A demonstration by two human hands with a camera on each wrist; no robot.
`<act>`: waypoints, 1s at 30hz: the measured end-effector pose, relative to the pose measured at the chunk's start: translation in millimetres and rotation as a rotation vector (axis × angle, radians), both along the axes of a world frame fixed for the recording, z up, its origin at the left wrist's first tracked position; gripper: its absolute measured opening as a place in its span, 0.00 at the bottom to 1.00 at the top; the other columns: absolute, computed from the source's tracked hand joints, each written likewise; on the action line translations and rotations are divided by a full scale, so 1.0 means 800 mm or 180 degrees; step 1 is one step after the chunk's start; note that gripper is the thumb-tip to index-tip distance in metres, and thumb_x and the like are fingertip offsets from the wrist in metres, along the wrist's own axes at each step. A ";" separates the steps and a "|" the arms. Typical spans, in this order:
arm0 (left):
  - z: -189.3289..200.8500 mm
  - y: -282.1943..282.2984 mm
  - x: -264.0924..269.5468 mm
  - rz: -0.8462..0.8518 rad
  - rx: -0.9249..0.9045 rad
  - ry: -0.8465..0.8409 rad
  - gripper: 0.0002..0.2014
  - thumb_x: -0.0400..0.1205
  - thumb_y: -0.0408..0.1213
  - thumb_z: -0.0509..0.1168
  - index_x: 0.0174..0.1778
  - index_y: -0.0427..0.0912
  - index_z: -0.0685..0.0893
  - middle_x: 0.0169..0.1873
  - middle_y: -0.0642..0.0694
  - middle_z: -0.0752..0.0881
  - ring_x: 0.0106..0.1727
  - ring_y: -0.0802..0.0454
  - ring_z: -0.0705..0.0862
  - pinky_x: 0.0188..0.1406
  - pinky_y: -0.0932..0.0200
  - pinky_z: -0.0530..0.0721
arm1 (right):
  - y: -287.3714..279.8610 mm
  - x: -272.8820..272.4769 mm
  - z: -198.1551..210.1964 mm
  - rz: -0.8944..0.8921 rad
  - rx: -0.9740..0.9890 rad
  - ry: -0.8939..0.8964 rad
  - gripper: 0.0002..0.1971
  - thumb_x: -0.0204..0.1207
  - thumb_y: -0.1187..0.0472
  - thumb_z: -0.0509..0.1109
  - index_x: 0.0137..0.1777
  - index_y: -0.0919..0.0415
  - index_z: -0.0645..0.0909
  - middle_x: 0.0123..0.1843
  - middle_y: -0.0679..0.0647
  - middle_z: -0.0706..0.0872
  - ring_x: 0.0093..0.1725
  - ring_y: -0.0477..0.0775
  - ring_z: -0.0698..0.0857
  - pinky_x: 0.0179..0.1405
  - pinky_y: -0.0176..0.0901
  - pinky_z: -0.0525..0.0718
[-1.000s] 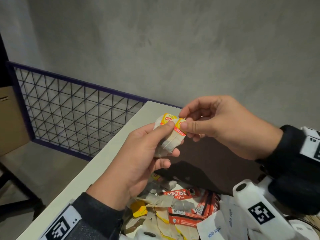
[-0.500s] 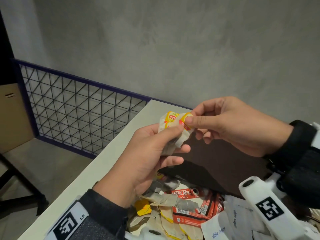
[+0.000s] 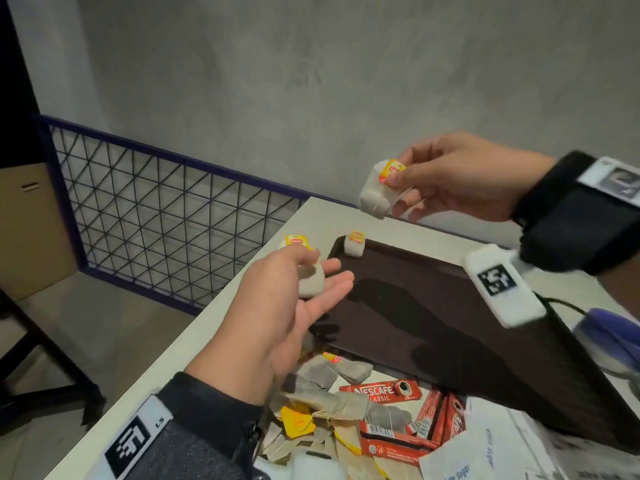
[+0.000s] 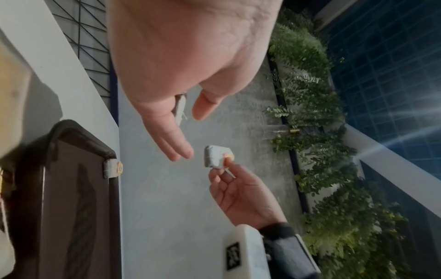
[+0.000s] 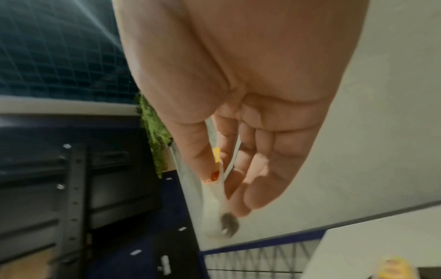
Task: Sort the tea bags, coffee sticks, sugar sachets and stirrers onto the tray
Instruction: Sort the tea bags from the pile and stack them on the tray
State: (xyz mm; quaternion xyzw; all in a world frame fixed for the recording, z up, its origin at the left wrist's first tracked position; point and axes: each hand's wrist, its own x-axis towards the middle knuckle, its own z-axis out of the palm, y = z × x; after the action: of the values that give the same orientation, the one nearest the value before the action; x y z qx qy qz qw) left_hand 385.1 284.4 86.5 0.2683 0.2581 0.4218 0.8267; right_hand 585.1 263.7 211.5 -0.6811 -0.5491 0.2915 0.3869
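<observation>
My left hand [image 3: 329, 271] hovers palm-up over the tray's left edge, its thumb pinning a white tea bag [image 3: 311, 284] with a yellow tag against the fingers. The left wrist view shows that tea bag [image 4: 180, 107] edge-on between thumb and fingers. My right hand [image 3: 398, 171] is raised above the tray's far side and pinches a second tea bag [image 3: 374, 195] by its tag, also seen in the right wrist view [image 5: 214, 190]. A third tea bag [image 3: 354, 244] sits in the far left corner of the dark brown tray [image 3: 450, 306].
A mixed pile lies in front of the tray: loose tea bags [image 3: 329, 403], red Nescafe sticks [image 3: 381, 393] and white sugar sachets [image 3: 460, 459]. The white table [image 3: 207, 334] ends at my left, with a wire-grid fence [image 3: 156, 216] beyond. A purple object [image 3: 609, 327] lies at the right.
The hands, together on two joined tea bags before, have drawn apart. The right hand has moved up and right with one; the left keeps the other. The view has tilted down onto the tray.
</observation>
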 end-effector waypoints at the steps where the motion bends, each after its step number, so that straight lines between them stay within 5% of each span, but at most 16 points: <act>1: -0.001 0.003 -0.001 0.0103 -0.0026 -0.0029 0.13 0.87 0.27 0.60 0.66 0.31 0.79 0.51 0.28 0.92 0.45 0.34 0.95 0.39 0.49 0.96 | 0.017 0.010 -0.007 -0.0050 -0.0084 -0.0147 0.03 0.83 0.65 0.72 0.51 0.64 0.81 0.39 0.59 0.91 0.41 0.57 0.92 0.40 0.45 0.91; 6: 0.005 0.005 -0.007 0.0503 -0.0021 -0.0138 0.05 0.88 0.27 0.57 0.57 0.37 0.77 0.51 0.26 0.92 0.47 0.32 0.95 0.55 0.39 0.93 | 0.092 0.055 -0.091 -0.0157 -0.0836 -0.0877 0.05 0.84 0.65 0.72 0.53 0.66 0.79 0.46 0.68 0.90 0.43 0.61 0.93 0.43 0.50 0.93; 12: 0.002 0.010 -0.009 0.0461 0.0031 -0.0165 0.08 0.88 0.32 0.60 0.59 0.33 0.80 0.50 0.26 0.92 0.46 0.31 0.95 0.47 0.42 0.95 | 0.148 0.081 -0.144 -0.0163 -0.1276 -0.0728 0.04 0.85 0.66 0.70 0.54 0.64 0.77 0.47 0.67 0.90 0.41 0.60 0.92 0.44 0.50 0.91; 16: 0.001 0.010 -0.006 0.0377 0.0024 -0.0129 0.10 0.89 0.36 0.61 0.59 0.33 0.82 0.48 0.26 0.93 0.46 0.30 0.95 0.47 0.42 0.94 | 0.164 0.091 -0.155 -0.0292 -0.1313 -0.0656 0.05 0.86 0.64 0.70 0.53 0.64 0.77 0.37 0.62 0.89 0.37 0.58 0.92 0.41 0.48 0.91; 22: -0.002 0.009 -0.005 0.0362 -0.0070 -0.0165 0.11 0.89 0.40 0.63 0.60 0.36 0.82 0.47 0.26 0.93 0.46 0.28 0.94 0.50 0.39 0.92 | 0.177 0.104 -0.159 -0.0712 -0.1331 -0.0529 0.21 0.76 0.56 0.81 0.54 0.74 0.79 0.47 0.70 0.87 0.37 0.66 0.92 0.40 0.51 0.93; 26: -0.004 0.010 -0.002 0.0320 -0.0116 -0.0155 0.12 0.89 0.41 0.63 0.63 0.37 0.82 0.47 0.27 0.93 0.46 0.29 0.94 0.48 0.41 0.92 | 0.178 0.103 -0.164 -0.0708 -0.1382 -0.0468 0.20 0.71 0.67 0.84 0.55 0.72 0.77 0.50 0.70 0.85 0.46 0.69 0.91 0.55 0.61 0.92; 30: -0.006 0.010 0.001 0.0287 -0.0104 -0.0164 0.12 0.88 0.40 0.63 0.62 0.37 0.82 0.47 0.27 0.93 0.46 0.28 0.94 0.47 0.41 0.92 | 0.184 0.103 -0.171 -0.0708 -0.1407 -0.0464 0.15 0.68 0.74 0.82 0.50 0.72 0.80 0.44 0.70 0.87 0.48 0.69 0.92 0.59 0.63 0.90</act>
State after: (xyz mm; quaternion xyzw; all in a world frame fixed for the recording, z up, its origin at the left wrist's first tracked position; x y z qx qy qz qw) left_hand 386.0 292.7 81.6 0.2319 0.2554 0.4612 0.8175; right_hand 667.4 410.5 74.6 -0.8245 -0.4202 0.3103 0.2177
